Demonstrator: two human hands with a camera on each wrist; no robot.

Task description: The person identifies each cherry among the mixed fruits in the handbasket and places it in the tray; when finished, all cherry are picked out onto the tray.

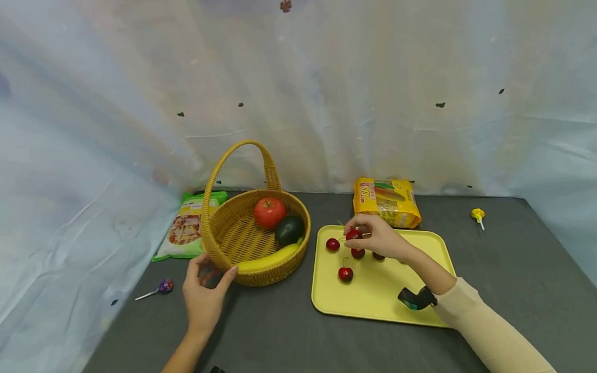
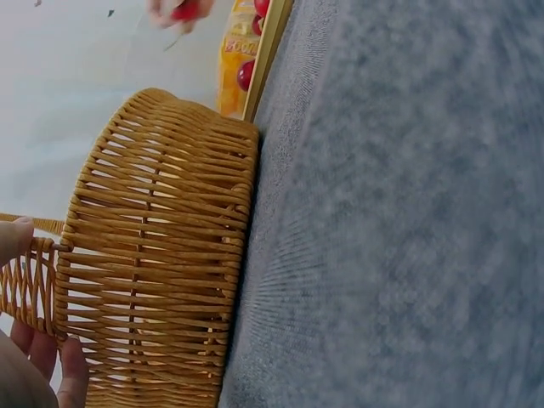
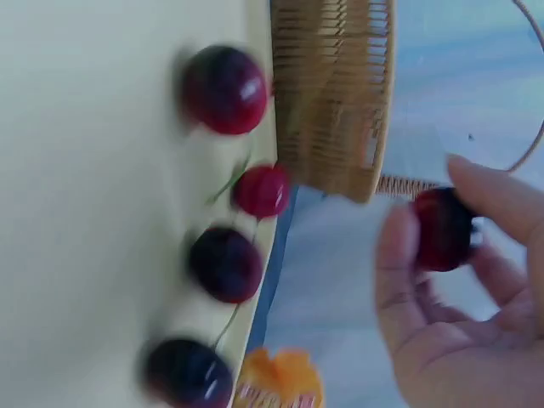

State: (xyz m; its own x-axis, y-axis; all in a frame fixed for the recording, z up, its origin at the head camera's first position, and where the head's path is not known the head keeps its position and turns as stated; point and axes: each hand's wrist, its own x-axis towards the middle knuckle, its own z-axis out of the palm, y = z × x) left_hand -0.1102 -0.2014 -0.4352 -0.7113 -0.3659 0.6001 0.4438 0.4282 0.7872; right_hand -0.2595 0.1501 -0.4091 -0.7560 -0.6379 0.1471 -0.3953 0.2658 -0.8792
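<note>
A yellow wicker basket (image 1: 252, 237) holds a red apple (image 1: 269, 212), a dark avocado (image 1: 290, 230) and a yellow banana (image 1: 269, 259). My left hand (image 1: 204, 294) grips its near left side, thumb and fingers around the base of the arched handle in the left wrist view. Over the yellow tray (image 1: 373, 300), my right hand (image 1: 379, 236) pinches a dark red cherry (image 3: 444, 229) between thumb and fingers, held above the surface. Several other cherries lie on the tray, including a stemmed cherry (image 1: 345, 274) nearest the front and another cherry (image 1: 332, 244) at the left.
Behind the tray lies a yellow food packet (image 1: 386, 202). A green and white packet (image 1: 187, 226) sits left of the basket. One purple lollipop (image 1: 165, 286) is at the left, a yellow lollipop (image 1: 477, 215) at the far right. A pale curtain (image 1: 333, 98) backs the grey table (image 1: 280, 337).
</note>
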